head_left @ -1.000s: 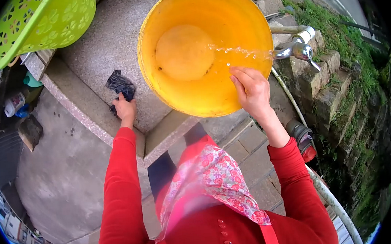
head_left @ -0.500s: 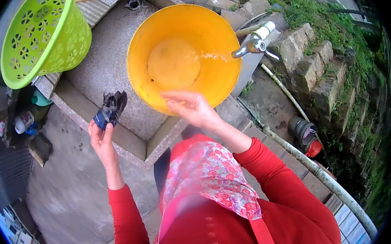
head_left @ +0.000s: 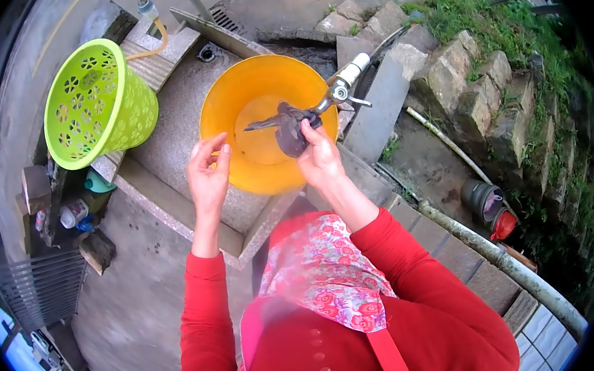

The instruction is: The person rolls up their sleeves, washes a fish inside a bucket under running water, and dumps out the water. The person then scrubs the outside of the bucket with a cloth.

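One dark limp item (head_left: 290, 141), gripped by the right fingers (head_left: 312, 134), stretched leftward from them over a yellow tub (head_left: 224, 100); left fingers (head_left: 223, 158) opened, farther off.

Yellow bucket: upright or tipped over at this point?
Upright. The yellow bucket stands in the stone basin with its round mouth facing up toward the head camera, its floor visible inside.

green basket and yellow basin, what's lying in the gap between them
Nothing lies there: the head view shows only the bare speckled floor of the stone sink between the green basket and the yellow basin.
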### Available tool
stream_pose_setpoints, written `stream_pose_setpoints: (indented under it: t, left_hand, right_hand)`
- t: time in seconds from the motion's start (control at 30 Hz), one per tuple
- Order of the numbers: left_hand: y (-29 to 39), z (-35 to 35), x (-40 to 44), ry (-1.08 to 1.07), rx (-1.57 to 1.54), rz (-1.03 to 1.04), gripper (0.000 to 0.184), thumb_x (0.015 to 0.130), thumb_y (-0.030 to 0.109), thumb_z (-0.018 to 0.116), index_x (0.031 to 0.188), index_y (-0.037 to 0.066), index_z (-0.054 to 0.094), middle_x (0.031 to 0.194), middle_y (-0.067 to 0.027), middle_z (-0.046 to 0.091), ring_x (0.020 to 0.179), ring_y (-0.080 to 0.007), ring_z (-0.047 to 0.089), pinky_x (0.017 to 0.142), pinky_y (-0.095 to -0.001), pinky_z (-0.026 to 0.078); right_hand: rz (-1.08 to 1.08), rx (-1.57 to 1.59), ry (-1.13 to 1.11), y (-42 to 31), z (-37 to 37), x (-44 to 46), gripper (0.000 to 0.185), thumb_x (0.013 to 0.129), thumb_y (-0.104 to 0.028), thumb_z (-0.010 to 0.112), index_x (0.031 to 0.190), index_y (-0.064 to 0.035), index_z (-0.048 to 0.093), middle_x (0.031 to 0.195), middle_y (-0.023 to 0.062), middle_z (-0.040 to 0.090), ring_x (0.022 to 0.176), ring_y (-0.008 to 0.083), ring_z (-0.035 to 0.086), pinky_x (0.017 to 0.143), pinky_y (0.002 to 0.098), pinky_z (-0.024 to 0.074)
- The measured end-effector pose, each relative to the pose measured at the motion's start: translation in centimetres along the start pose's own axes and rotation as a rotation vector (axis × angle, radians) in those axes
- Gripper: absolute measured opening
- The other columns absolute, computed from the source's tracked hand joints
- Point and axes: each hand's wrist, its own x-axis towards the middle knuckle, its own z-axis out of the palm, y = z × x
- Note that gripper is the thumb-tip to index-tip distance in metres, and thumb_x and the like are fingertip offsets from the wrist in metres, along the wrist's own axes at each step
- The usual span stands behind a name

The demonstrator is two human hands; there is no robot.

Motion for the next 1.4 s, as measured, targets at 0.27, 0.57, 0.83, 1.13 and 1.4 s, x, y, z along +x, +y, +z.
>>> stream_pose_setpoints:
  t: [0.27,0.57,0.83,1.13,1.4]
  left_hand:
    - [-9.9,-0.1,9.5,-0.143,-0.069,-0.034,0.041,0.097,0.025,0.042,0.136,0.012,0.042,0.136,-0.0088,0.044,0.124,-0.0169,0.042,0.101,-0.0272,0.033]
    - [-9.5,-0.3,9.5,-0.190,-0.377,-0.092,0.038,0.098,0.015,0.038,0.134,0.004,0.042,0.136,-0.0079,0.044,0.124,-0.0170,0.041,0.103,-0.0288,0.032]
    - [-10.4,0.8,9.3,-0.139,-0.745,-0.192,0.038,0.097,0.010,0.037,0.133,0.000,0.042,0.139,-0.0111,0.040,0.128,-0.0206,0.037,0.106,-0.0324,0.028]
    - [-10.0,0.4,9.0,-0.153,-0.761,-0.191,0.039,0.098,0.017,0.039,0.132,-0.002,0.042,0.134,-0.0121,0.044,0.124,-0.0198,0.041,0.104,-0.0321,0.031]
    - [-11.6,2.2,9.4,0.039,-0.439,-0.093,0.035,0.095,0.014,0.045,0.125,-0.003,0.050,0.129,-0.0128,0.051,0.117,-0.0195,0.048,0.100,-0.0303,0.036]
  right_hand:
    - [-0.383,0.258,0.344,1.7,-1.2,9.8,0.019,0.094,-0.021,0.047,0.106,-0.0062,0.051,0.100,0.0042,0.057,0.091,0.0189,0.057,0.084,0.0356,0.0480]
    - [-0.483,-0.852,0.357,11.8,8.2,16.1,0.038,0.094,-0.033,0.041,0.094,0.0033,0.052,0.098,0.0297,0.057,0.094,0.0456,0.052,0.080,0.0432,0.0416]
    - [0.368,-1.874,-0.404,12.7,0.7,5.3,0.034,0.079,-0.016,0.048,0.108,-0.0051,0.061,0.107,0.0232,0.060,0.106,0.0371,0.055,0.090,0.0430,0.0435]
    - [-0.387,-0.760,0.468,9.9,8.5,19.3,0.048,0.092,-0.038,0.042,0.095,0.0069,0.057,0.098,0.0310,0.059,0.096,0.0421,0.056,0.083,0.0437,0.0444]
    - [0.183,-1.886,-0.777,8.1,-7.6,4.4,0.040,0.089,-0.037,0.040,0.107,-0.0103,0.063,0.112,0.0178,0.060,0.103,0.0359,0.056,0.088,0.0455,0.0430]
